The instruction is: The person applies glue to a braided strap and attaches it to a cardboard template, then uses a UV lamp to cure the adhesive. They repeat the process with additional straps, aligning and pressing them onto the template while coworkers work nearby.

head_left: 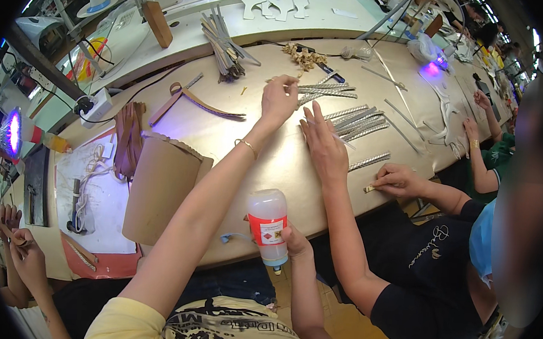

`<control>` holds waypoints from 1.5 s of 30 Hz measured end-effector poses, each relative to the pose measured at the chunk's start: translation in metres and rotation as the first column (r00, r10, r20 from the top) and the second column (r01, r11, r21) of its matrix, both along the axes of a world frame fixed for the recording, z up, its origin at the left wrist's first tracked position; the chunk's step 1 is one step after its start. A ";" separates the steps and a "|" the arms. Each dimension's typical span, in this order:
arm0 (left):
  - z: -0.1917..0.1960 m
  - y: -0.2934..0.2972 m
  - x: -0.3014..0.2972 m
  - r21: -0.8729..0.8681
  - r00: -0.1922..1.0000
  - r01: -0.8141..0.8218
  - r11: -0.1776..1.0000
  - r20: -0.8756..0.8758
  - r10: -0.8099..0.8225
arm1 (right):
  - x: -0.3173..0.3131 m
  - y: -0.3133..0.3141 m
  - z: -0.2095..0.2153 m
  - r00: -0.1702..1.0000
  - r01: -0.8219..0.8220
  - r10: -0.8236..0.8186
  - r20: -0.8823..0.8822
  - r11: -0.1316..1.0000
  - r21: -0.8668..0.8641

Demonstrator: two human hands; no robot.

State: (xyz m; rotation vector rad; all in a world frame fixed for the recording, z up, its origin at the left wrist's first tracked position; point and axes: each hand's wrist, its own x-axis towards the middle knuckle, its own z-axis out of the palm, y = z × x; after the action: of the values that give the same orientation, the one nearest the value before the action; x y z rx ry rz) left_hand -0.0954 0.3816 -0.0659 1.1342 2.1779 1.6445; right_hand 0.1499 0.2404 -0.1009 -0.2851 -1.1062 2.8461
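Likely strip handling: left hand [280, 99] by braided strips [327, 91], upper centre, can't tell finger closure; right hand [296, 243] grips bottle [268, 225]. Next: sure pinch.

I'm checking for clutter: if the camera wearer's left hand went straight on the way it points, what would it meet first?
Probably the pile of tan curled pieces just beyond the left hand, though the hand's height above the table is unclear.
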 end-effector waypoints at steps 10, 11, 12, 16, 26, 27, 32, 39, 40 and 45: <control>-0.016 -0.026 -0.003 0.016 0.993 -0.120 0.993 -0.007 0.121 | -0.002 0.004 0.000 0.995 -0.085 0.084 -0.052 0.996 -0.012; -0.017 -0.027 -0.001 -0.008 0.993 -0.120 0.993 -0.024 0.120 | -0.002 0.005 0.000 0.993 -0.102 0.102 -0.059 0.995 0.005; -0.018 -0.027 -0.001 -0.021 0.992 -0.126 0.992 -0.034 0.125 | -0.002 0.005 -0.001 0.991 -0.120 0.121 -0.063 0.993 0.017; -0.016 -0.024 -0.001 0.022 0.984 -0.106 0.994 -0.144 0.108 | 0.000 0.005 -0.003 0.989 -0.133 0.129 -0.070 0.990 -0.049; 0.009 -0.007 0.020 -0.257 0.863 0.214 0.943 -0.403 -0.305 | 0.003 0.003 -0.009 0.994 -0.106 0.102 -0.038 0.987 -0.121; 0.009 -0.008 0.024 -0.314 0.830 0.222 0.923 -0.436 -0.348 | 0.003 0.003 -0.009 0.995 -0.098 0.095 -0.035 0.988 -0.123; 0.002 -0.012 0.037 -0.413 0.729 0.190 0.891 -0.549 -0.410 | 0.002 0.003 -0.007 0.994 -0.110 0.107 -0.031 0.988 -0.107; 0.000 -0.022 0.041 -0.416 0.722 0.061 0.907 -0.609 -0.328 | -0.001 0.003 -0.007 0.993 -0.093 0.087 -0.083 0.993 -0.072; 0.000 -0.028 0.041 -0.401 0.752 0.059 0.914 -0.584 -0.305 | -0.001 0.004 -0.007 0.993 -0.094 0.088 -0.080 0.993 -0.066; 0.000 -0.069 0.036 -0.425 0.779 -0.007 0.905 -0.570 -0.262 | -0.001 0.002 -0.004 0.996 -0.064 0.057 -0.064 0.993 -0.097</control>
State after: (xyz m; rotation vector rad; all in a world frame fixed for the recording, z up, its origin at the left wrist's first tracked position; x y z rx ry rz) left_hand -0.0596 0.3121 -0.0656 1.8114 2.5507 0.7314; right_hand 0.1485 0.2424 -0.1047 -0.1716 -0.9805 2.9466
